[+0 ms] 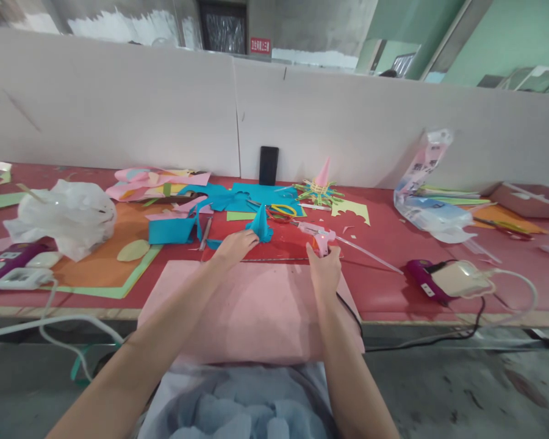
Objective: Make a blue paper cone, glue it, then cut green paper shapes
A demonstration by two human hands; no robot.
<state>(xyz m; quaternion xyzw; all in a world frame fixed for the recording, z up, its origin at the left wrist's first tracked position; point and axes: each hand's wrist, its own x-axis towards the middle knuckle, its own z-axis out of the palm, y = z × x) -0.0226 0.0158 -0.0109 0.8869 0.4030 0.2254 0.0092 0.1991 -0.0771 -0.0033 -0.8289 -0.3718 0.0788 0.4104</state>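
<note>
My right hand (pixel 324 268) is wrapped round the grip of a pink hot glue gun (pixel 319 235). A long clear glue stick (pixel 370 256) sticks out from its back toward the right. The fingers of my left hand (pixel 236 249) are closed at the lower edge of a blue paper cone (pixel 260 224), which stands point up on a shiny red board (pixel 281 247). Yellow-handled scissors (pixel 283 212) lie just behind the cone. A pink paper cone (pixel 322 174) rises from a woven ring of green and yellow sticks (pixel 318 193) further back.
Blue paper scraps (pixel 171 231) and pink scraps (pixel 160 182) lie to the left, beside a crumpled white plastic bag (pixel 71 216). A black phone (pixel 268 166) leans on the white partition (pixel 165 110). At right, a purple power strip (pixel 423 281) holds a plug; cables hang off the table's front.
</note>
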